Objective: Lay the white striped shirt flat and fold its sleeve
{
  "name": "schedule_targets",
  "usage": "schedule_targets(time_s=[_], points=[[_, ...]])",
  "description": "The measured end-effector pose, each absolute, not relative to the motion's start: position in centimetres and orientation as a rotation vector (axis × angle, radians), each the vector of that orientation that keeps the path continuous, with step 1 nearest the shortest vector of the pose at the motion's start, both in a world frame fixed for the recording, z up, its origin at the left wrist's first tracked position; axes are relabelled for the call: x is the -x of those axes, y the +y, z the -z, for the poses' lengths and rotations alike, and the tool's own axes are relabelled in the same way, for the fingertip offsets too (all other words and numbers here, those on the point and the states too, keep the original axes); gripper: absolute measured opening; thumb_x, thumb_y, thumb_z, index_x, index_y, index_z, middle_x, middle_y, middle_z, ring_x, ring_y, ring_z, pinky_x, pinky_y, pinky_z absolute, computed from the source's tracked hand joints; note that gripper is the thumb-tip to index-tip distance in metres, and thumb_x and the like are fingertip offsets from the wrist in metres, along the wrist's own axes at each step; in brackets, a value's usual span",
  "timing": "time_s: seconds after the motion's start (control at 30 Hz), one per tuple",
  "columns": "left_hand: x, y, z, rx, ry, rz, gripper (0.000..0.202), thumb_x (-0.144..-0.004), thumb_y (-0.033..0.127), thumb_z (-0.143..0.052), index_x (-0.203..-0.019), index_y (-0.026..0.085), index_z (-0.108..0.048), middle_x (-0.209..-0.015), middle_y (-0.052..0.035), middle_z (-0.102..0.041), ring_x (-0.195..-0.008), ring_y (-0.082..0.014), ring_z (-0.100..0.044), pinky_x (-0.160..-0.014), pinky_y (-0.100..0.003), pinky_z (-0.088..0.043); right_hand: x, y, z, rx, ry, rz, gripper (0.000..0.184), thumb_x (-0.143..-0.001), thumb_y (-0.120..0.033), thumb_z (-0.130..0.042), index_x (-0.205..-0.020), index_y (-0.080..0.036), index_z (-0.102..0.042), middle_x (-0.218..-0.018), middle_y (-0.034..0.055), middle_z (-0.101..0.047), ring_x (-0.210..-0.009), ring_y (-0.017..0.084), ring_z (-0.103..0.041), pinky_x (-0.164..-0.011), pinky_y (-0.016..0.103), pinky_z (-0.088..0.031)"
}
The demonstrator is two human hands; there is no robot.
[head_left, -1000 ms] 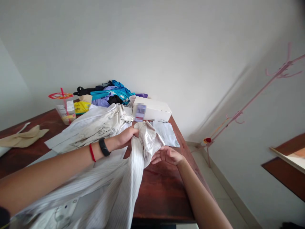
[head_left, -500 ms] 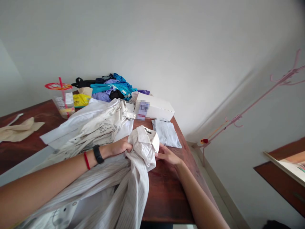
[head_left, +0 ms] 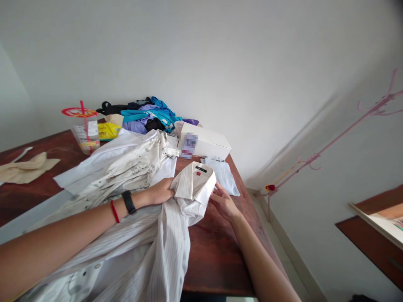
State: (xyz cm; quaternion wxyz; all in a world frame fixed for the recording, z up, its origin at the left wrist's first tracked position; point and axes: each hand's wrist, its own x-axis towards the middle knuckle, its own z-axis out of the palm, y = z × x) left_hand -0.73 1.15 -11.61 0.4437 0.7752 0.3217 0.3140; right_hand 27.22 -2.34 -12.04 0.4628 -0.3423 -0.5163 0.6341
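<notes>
A pale striped shirt (head_left: 171,235) hangs between my hands, its collar raised toward the far side of the table and a dark label showing inside the neck. My left hand (head_left: 160,191) is closed on the cloth at the left side of the collar, its fingertips partly hidden by fabric. At the collar's right side, my right hand (head_left: 224,201) pinches the edge with thumb and fingers. The shirt's lower part trails toward me over other clothes. Beneath and left of it lies a white patterned garment (head_left: 135,167) on top of white cloth.
A folded light-blue garment (head_left: 225,176) lies right of the collar, before a white box (head_left: 208,140). Behind are piled blue and purple clothes (head_left: 151,115). A plastic cup (head_left: 86,136) with a red straw stands left, near a beige cloth (head_left: 30,170). A pink coat rack (head_left: 340,138) leans beyond the table.
The collar has been turned and opened upward, so the label inside the neck now shows fully. Both hands keep hold, with the right hand shifted slightly to the right.
</notes>
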Motion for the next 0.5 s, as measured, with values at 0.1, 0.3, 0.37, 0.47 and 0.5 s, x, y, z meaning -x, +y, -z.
schedule_targets(time_s=[0.1, 0.3, 0.37, 0.47, 0.5], points=[[0.67, 1.16, 11.81, -1.925, 0.797, -0.816, 0.047, -0.074, 0.011, -0.052, -0.119, 0.015, -0.066, -0.125, -0.0056, -0.070, -0.119, -0.0277, -0.062, -0.108, -0.035, -0.043, -27.08, -2.31, 11.88, 0.876, -1.244, -1.529, 0.066, -0.079, -0.027, -0.078, -0.141, -0.033, -0.057, -0.111, 0.0021, -0.076, -0.093, 0.021, -0.070, -0.083, 0.033, -0.055], [0.50, 1.00, 11.96, -1.883, 0.830, -0.927, 0.088, -0.071, 0.008, -0.052, -0.155, 0.015, -0.030, -0.159, -0.0097, -0.043, -0.149, -0.0256, -0.035, -0.124, -0.038, -0.024, -26.94, -2.23, 11.89, 0.891, -1.207, -1.512, 0.065, -0.080, -0.025, -0.077, -0.142, -0.031, -0.057, -0.115, 0.0027, -0.075, -0.091, 0.020, -0.070, -0.078, 0.030, -0.055], [0.50, 1.01, 12.01, -1.880, 0.819, -0.923, 0.091, -0.070, 0.009, -0.051, -0.158, 0.014, -0.027, -0.162, -0.0092, -0.038, -0.152, -0.0255, -0.030, -0.126, -0.038, -0.022, -27.00, -2.15, 12.06, 0.872, -1.200, -1.515, 0.065, -0.080, -0.026, -0.077, -0.142, -0.032, -0.057, -0.119, 0.0031, -0.074, -0.093, 0.020, -0.070, -0.079, 0.031, -0.055], [0.45, 1.06, 12.12, -1.870, 0.799, -0.910, 0.094, -0.070, 0.009, -0.050, -0.160, 0.013, -0.024, -0.165, -0.0078, -0.033, -0.153, -0.0245, -0.027, -0.127, -0.036, -0.020, -27.11, -2.02, 12.32, 0.843, -1.205, -1.526, 0.068, -0.082, -0.026, -0.076, -0.145, -0.033, -0.054, -0.120, 0.0031, -0.074, -0.094, 0.020, -0.070, -0.080, 0.031, -0.055], [0.44, 1.08, 12.15, -1.870, 0.785, -0.912, 0.095, -0.070, 0.009, -0.050, -0.160, 0.013, -0.023, -0.165, -0.0073, -0.032, -0.153, -0.0242, -0.027, -0.127, -0.035, -0.019, -27.14, -1.98, 12.38, 0.839, -1.206, -1.528, 0.068, -0.082, -0.025, -0.076, -0.146, -0.033, -0.053, -0.120, 0.0030, -0.074, -0.094, 0.020, -0.070, -0.081, 0.031, -0.055]])
